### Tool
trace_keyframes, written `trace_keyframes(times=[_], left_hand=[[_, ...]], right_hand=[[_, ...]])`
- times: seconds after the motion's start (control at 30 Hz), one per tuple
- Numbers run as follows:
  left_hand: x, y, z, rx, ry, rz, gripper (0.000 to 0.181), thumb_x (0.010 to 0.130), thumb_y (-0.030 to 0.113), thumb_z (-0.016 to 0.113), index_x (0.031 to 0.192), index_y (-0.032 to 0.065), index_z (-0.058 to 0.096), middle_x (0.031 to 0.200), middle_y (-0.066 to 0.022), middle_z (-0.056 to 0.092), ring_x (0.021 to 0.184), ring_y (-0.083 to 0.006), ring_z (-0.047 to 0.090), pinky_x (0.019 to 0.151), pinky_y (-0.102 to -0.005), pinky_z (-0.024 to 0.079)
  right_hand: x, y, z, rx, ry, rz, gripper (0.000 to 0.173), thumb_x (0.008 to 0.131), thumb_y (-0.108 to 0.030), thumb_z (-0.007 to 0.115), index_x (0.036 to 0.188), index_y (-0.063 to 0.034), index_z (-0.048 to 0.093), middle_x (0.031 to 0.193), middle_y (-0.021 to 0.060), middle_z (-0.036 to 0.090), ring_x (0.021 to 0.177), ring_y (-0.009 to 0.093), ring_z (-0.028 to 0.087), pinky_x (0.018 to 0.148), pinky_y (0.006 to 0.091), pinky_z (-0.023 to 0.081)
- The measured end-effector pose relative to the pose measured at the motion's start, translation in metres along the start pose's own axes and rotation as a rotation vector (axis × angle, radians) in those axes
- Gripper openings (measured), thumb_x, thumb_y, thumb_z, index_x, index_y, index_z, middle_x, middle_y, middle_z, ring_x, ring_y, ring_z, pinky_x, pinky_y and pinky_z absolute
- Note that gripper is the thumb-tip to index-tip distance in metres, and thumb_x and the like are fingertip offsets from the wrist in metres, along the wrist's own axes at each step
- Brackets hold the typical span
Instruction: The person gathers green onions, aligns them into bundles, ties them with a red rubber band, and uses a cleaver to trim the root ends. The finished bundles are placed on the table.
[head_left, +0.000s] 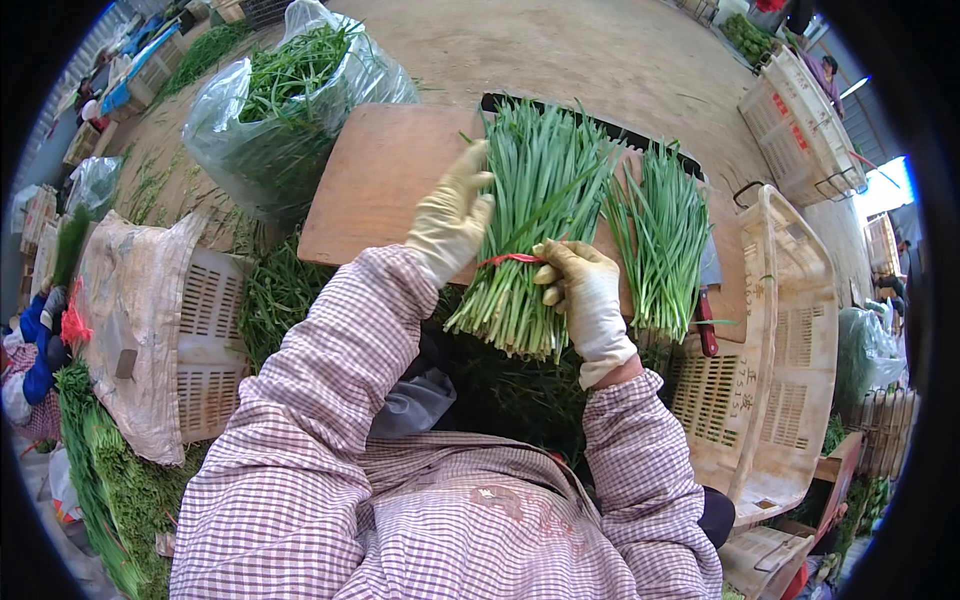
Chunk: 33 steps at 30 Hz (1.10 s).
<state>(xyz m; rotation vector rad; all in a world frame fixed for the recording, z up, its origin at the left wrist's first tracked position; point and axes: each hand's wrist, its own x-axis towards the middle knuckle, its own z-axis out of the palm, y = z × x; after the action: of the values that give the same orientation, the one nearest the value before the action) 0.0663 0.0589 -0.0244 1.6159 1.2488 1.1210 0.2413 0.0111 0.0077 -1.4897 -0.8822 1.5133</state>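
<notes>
A large bundle of Chinese chives (536, 180) lies across a wooden board (390, 172), its cut stem ends jutting over the near edge. A red tie (511, 259) passes around its lower part. My right hand (581, 274), in a pale, stained glove, pinches the tie at the bundle's right side. My left hand (454, 214), gloved alike, is at the left side of the leaves with its fingers apart; whether the fingertips touch them I cannot tell. A second, smaller pile of chives (660, 240) lies to the right, and beside it rests a knife with a red handle (706, 322).
A clear plastic bag of greens (300, 135) stands beyond the board's left end. Plastic crates stand at right (787, 352) and left (214, 330), the left one partly under a woven sack (131, 322). Loose greens (289, 292) lie below the board. Another person's sleeve (37, 360) shows far left.
</notes>
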Motion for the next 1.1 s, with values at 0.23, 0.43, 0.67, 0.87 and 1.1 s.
trace_keyframes(times=[0.23, 0.43, 0.67, 0.87, 1.1], left_hand=[[-0.028, -0.002, -0.023, 0.114, -0.583, -0.658, 0.071, 0.078, 0.061, 0.060, 0.107, -0.0042, 0.059, 0.095, -0.0171, 0.064, 0.086, -0.0236, 0.062, 0.076, -0.0337, 0.049], [-0.034, -0.018, -0.006, 0.140, -0.417, -0.655, 0.046, 0.079, 0.040, 0.069, 0.095, -0.0014, 0.059, 0.078, -0.0098, 0.063, 0.068, -0.0159, 0.059, 0.060, -0.0283, 0.049], [-0.042, -0.018, 0.019, 0.414, -0.197, -0.567, 0.050, 0.088, 0.046, 0.046, 0.102, 0.0001, 0.060, 0.097, -0.0242, 0.063, 0.096, -0.0366, 0.059, 0.084, -0.0414, 0.046], [-0.025, -0.007, 0.013, 0.607, -0.317, -0.546, 0.038, 0.090, 0.035, 0.047, 0.101, 0.0016, 0.062, 0.091, -0.0205, 0.065, 0.084, -0.0359, 0.062, 0.077, -0.0395, 0.049], [0.017, 0.040, -0.031, 0.461, -0.273, -0.050, 0.018, 0.086, 0.009, 0.059, 0.101, 0.0005, 0.065, 0.095, -0.0132, 0.068, 0.086, -0.0170, 0.065, 0.077, -0.0297, 0.054]], right_hand=[[0.005, 0.014, -0.020, 0.138, -0.022, -0.045, 0.017, 0.089, -0.019, 0.059, 0.089, -0.0026, 0.066, 0.061, 0.0015, 0.061, 0.038, 0.005, 0.048, 0.034, 0.0169, 0.031], [0.002, 0.015, -0.016, 0.102, 0.010, -0.041, 0.018, 0.088, -0.020, 0.059, 0.089, -0.0026, 0.065, 0.061, 0.0016, 0.061, 0.038, 0.005, 0.048, 0.035, 0.0166, 0.030], [-0.002, 0.029, 0.014, -0.140, 0.163, -0.305, 0.016, 0.088, -0.015, 0.061, 0.086, 0.0009, 0.063, 0.062, 0.0013, 0.058, 0.050, 0.004, 0.051, 0.043, 0.0182, 0.040], [-0.002, 0.024, 0.019, -0.121, 0.142, -0.247, 0.017, 0.088, -0.016, 0.061, 0.086, 0.0008, 0.063, 0.062, 0.0012, 0.059, 0.048, 0.003, 0.050, 0.042, 0.0179, 0.038], [-0.005, 0.009, -0.002, 0.142, 0.045, -0.092, 0.015, 0.087, -0.015, 0.062, 0.086, 0.0000, 0.064, 0.058, 0.0013, 0.057, 0.041, 0.004, 0.046, 0.038, 0.0165, 0.035]])
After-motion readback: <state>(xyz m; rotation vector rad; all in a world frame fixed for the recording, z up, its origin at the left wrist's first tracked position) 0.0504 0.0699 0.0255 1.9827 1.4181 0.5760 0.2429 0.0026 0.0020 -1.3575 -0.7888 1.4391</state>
